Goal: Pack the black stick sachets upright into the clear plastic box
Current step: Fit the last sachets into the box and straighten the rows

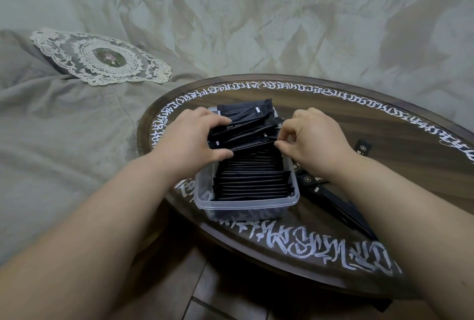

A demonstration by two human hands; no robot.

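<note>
Head view showed the clear box (246, 201) on the desk (384, 140), near half packed upright. Left hand (189, 140) and right hand (313, 137) each had a grip on the slanted sachets (246, 129). Recommended: square the bundle, then press it down level.

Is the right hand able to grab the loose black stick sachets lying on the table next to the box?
Probably yes. The loose black stick sachets lie uncovered beside the right hand, which now pinches sachets in the clear plastic box.
</note>
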